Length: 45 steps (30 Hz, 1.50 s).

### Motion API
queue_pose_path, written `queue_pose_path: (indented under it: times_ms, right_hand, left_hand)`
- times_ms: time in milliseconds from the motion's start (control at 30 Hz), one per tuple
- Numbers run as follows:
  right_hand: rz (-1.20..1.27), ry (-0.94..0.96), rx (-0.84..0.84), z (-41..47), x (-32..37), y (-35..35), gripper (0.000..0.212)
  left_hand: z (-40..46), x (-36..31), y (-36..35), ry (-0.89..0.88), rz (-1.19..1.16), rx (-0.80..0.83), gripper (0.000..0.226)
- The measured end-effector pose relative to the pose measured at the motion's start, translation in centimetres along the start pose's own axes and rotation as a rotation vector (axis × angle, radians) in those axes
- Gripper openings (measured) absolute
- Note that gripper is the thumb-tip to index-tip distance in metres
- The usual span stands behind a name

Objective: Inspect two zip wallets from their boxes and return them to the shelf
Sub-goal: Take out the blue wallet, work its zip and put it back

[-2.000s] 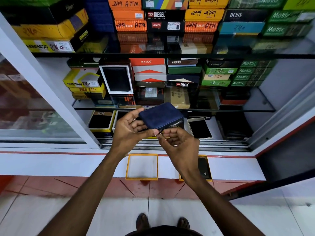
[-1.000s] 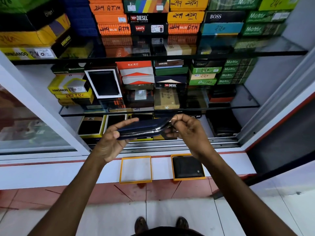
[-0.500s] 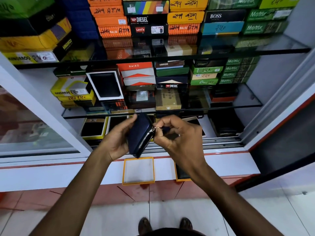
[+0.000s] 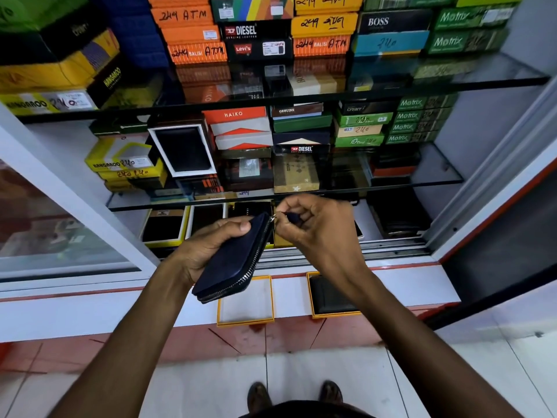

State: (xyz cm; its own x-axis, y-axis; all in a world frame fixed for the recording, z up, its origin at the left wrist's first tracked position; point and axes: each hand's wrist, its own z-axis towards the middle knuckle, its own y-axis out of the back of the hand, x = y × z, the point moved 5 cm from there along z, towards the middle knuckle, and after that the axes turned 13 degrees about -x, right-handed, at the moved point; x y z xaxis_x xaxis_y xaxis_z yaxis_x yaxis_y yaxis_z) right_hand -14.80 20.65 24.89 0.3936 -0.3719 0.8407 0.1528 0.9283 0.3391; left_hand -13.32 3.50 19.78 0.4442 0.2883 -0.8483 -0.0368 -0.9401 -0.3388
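My left hand (image 4: 208,245) grips a dark blue zip wallet (image 4: 233,260), held slanted with its silver zipper edge facing right. My right hand (image 4: 319,233) pinches the zip pull (image 4: 278,218) at the wallet's upper corner. Below them, on the white ledge, lies an orange-rimmed box tray (image 4: 245,300) with a bare white inside. Beside it on the right, a second orange-rimmed box (image 4: 331,294) holds a black wallet, partly hidden by my right wrist.
Glass shelves (image 4: 301,95) carry stacks of boxed wallets in orange, green, yellow and black. A white sliding door frame (image 4: 72,191) runs diagonally at the left. The metal door track (image 4: 376,248) lies behind the ledge. My shoes (image 4: 294,393) stand on the tiled floor.
The wallet went from flat to edge-on and now slants downward in my left hand. My right hand keeps pinching the zip pull and has risen to the wallet's upper corner.
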Motion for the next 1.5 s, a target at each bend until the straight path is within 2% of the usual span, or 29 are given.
queue_pose_path:
  times_ms: [133,267,333,433,567,700,767,967,1100,1167,1233,1500]
  right_hand:
    - [-0.045,-0.030,0.016,0.5,-1.2,-0.5,0.006]
    - [-0.047,-0.065,0.056,0.7,-1.7,-1.0,0.004]
    - [-0.013,-0.112,0.113,0.9,-2.0,-1.2,0.005]
    - [0.049,-0.207,0.211,1.1,-2.7,-1.5,0.009]
    - [0.248,-0.436,0.343,1.0,-3.1,-1.9,0.017]
    - [0.295,-0.514,0.404,0.9,-3.4,-2.2,0.018]
    - [0.291,-0.531,0.398,1.0,-3.7,-2.2,0.019]
    - [0.257,-0.508,0.381,1.3,-3.7,-1.7,0.010]
    - [0.256,-0.467,0.362,1.7,-3.3,-1.4,0.012]
    - [0.243,-0.436,0.355,1.9,-3.2,-1.2,0.018]
    - [0.235,-0.401,0.344,2.2,-3.2,-1.2,0.016]
    - [0.094,-0.227,0.240,2.7,-3.1,-1.0,0.006]
  left_hand:
    - [0.2,0.3,0.1,0.032,0.001,-0.016,0.066]
    - [0.7,1.2,1.2,0.089,-0.005,-0.048,0.090]
    - [0.7,1.6,1.8,0.127,-0.031,-0.054,0.094]
    - [0.5,1.9,1.5,0.197,-0.111,0.045,0.077]
    - [0.9,2.3,1.6,0.283,-0.251,0.216,0.053]
    - [1.1,2.2,1.7,0.304,-0.331,0.273,0.049]
    - [1.1,2.0,1.8,0.290,-0.303,0.246,0.049]
    - [0.6,1.4,1.8,0.238,-0.193,0.106,0.060]
    - [0.8,1.3,2.7,0.208,-0.109,-0.057,0.080]
    - [0.7,1.1,2.4,0.183,-0.123,-0.095,0.063]
    - [0.6,0.7,2.0,0.157,-0.123,-0.115,0.026]
    - [1.0,-0.1,1.8,0.062,-0.132,-0.155,0.029]
